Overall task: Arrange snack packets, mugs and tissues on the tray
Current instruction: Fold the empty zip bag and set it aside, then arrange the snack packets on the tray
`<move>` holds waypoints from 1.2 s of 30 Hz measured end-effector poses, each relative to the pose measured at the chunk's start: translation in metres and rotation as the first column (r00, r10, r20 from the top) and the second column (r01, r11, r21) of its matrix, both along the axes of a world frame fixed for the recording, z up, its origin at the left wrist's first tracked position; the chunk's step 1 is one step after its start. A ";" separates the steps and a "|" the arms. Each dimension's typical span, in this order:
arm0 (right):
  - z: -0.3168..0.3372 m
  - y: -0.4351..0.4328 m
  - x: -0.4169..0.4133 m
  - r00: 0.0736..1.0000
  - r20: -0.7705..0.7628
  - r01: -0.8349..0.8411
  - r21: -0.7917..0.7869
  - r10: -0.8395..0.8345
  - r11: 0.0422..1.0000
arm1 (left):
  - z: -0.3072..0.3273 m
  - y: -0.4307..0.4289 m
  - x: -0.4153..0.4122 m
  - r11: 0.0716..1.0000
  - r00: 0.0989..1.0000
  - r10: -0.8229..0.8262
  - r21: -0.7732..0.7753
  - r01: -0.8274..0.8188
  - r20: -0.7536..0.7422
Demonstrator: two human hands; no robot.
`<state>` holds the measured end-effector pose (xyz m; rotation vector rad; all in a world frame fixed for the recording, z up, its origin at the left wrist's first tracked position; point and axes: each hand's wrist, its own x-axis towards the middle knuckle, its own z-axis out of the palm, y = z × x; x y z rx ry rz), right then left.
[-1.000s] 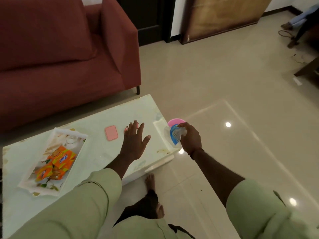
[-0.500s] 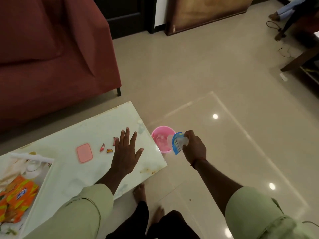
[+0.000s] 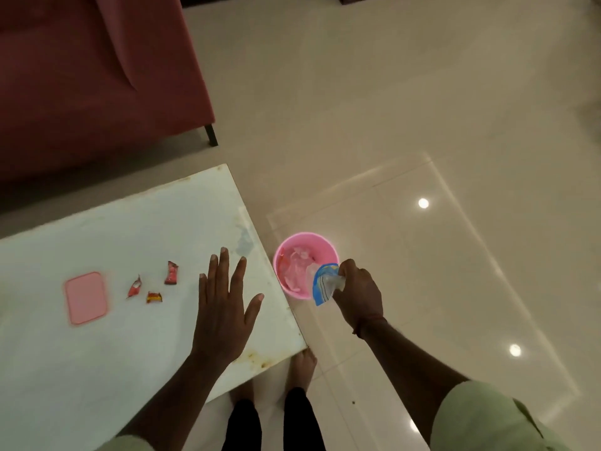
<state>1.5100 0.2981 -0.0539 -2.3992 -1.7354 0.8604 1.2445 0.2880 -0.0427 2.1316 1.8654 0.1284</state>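
Observation:
My right hand (image 3: pixel 357 296) is closed on a crumpled blue and clear plastic wrapper (image 3: pixel 325 284), held over the rim of a pink bin (image 3: pixel 325 247) on the floor beside the table. Crumpled plastic lies inside the bin. My left hand (image 3: pixel 224 307) hovers flat, fingers spread, over the right end of the white table (image 3: pixel 81 369). Three small red and orange candy wrappers (image 3: pixel 153 284) lie on the table left of that hand. The tray is out of view.
A pink rectangular lid (image 3: pixel 86 297) lies on the table at the left. A dark red sofa (image 3: pixel 97 76) stands behind the table. My bare feet (image 3: pixel 302 366) stand at the table's near corner on glossy beige floor tiles.
The view has swung right and down, so the tray with orange packets has left the frame. My right hand has carried the wrapper from the table's end to the pink bin.

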 end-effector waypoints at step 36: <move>0.056 0.020 -0.038 0.875 0.162 -0.477 0.124 0.456 0.870 | 0.050 -0.011 -0.021 0.994 0.975 0.106 0.021 -0.104 -0.193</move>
